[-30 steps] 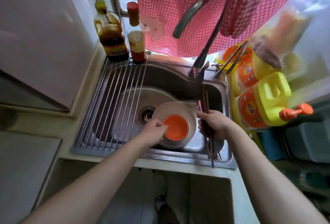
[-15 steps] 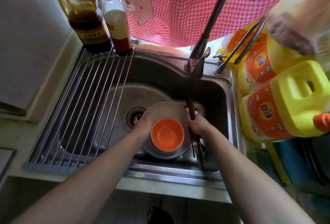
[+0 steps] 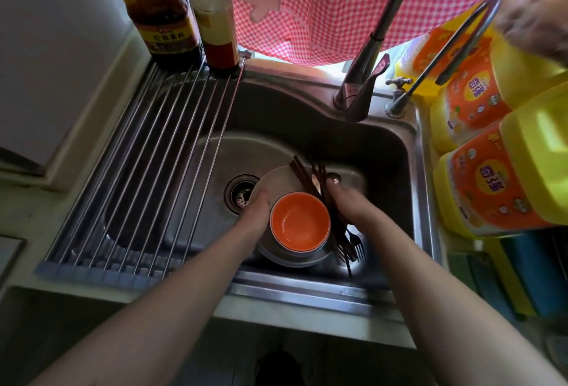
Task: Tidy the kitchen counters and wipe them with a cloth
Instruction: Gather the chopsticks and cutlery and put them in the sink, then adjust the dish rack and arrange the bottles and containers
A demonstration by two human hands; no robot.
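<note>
- The chopsticks [image 3: 310,182], upright in the right hand [image 3: 347,204] a second ago, now lie slanted across the plate [image 3: 276,179] beside the bowl [image 3: 299,221].
- The left hand [image 3: 256,210] has slid from the plate's near rim to its left edge, against the bowl.
</note>
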